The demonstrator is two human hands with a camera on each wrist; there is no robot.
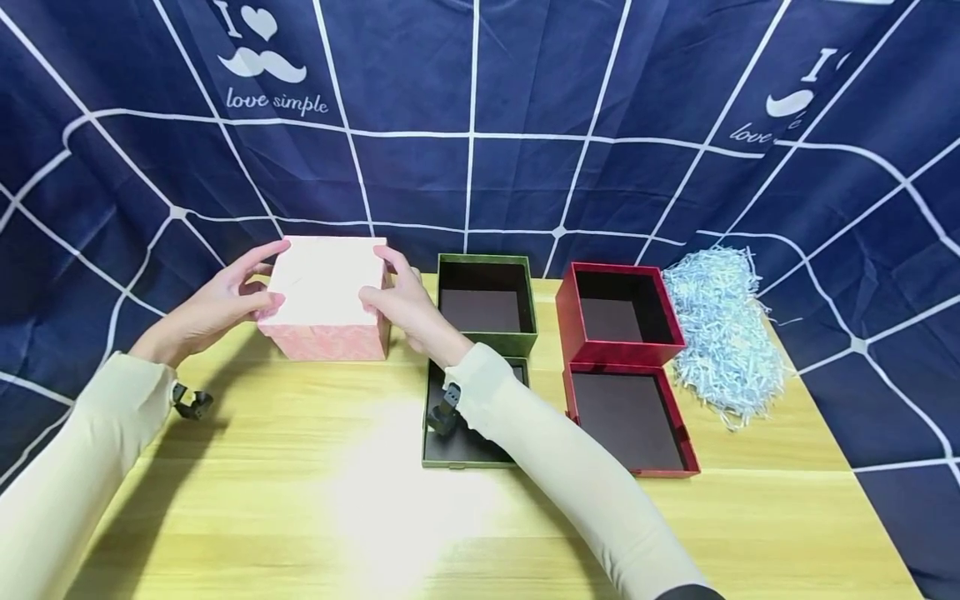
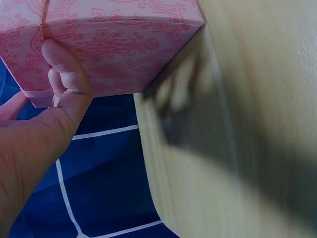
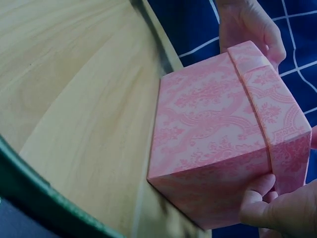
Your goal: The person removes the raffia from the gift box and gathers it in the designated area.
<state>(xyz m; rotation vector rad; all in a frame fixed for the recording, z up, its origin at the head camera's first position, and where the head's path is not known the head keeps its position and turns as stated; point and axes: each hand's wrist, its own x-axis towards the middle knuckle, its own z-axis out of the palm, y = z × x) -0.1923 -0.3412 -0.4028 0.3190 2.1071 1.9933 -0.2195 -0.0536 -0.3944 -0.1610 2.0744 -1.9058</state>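
A pink patterned gift box [image 1: 326,342] with its lid on stands on the table at the left back. My left hand [image 1: 217,304] grips its left side, and my right hand [image 1: 408,304] grips its right side. In the left wrist view the left thumb [image 2: 64,64] presses at the seam under the lid. The right wrist view shows the right hand [image 3: 280,210] with a fingertip at that same seam, and the left hand [image 3: 250,29] on the far side. A thin line runs between lid and body. The box's inside is hidden.
Right of the pink box stands an open green box [image 1: 487,343], its green lid [image 1: 438,454] in front, partly under my right arm. Further right are an open red box [image 1: 630,353] and its red lid [image 1: 630,421]. Light blue shredded paper [image 1: 723,333] lies at the right. A blue curtain [image 1: 420,175] hangs behind.
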